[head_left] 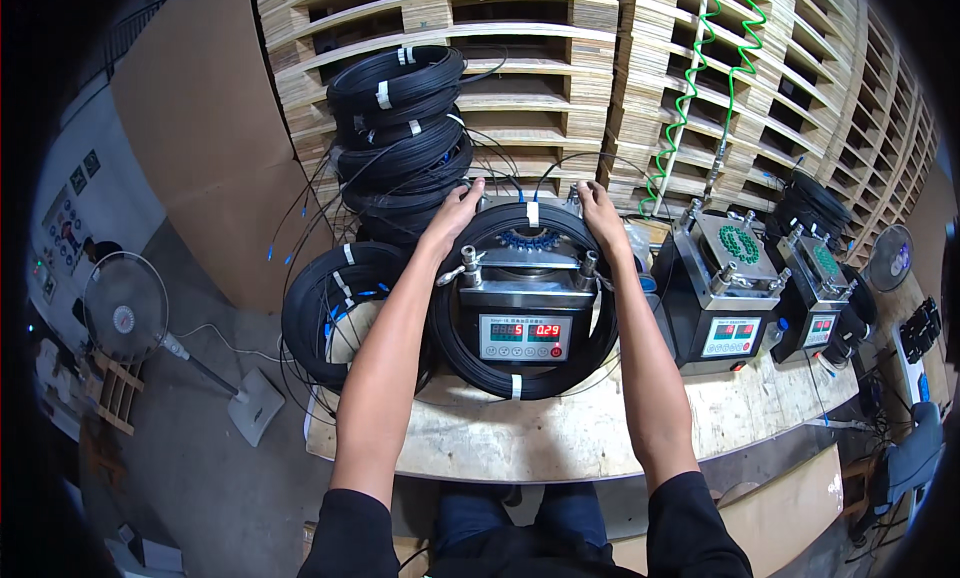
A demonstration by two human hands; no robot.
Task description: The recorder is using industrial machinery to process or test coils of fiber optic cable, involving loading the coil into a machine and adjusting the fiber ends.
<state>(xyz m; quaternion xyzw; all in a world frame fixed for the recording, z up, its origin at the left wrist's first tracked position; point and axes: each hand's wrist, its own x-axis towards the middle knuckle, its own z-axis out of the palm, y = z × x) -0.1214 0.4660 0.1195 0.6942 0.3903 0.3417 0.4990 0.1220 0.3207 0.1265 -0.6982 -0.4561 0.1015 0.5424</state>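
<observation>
A polishing machine (525,313) with a lit red display stands on the workbench in front of me. A coil of black cable (516,386), bound with white tape, is draped around its front. Two blue-tipped cable ends rise at the back of the machine, over a ring of blue connectors (530,241) on its top plate. My left hand (455,218) closes at the rear left corner post, whose knob is mostly hidden. At the rear right, my right hand (603,220) has its fingers curled against the metal corner knob (574,192).
Stacked black cable coils (400,143) stand at the back left, with another coil (345,313) below them. Two similar machines (722,293) are to the right. Wooden pallets (510,38) rise behind, and green spiral hoses (690,78) hang down. A fan (125,308) stands left.
</observation>
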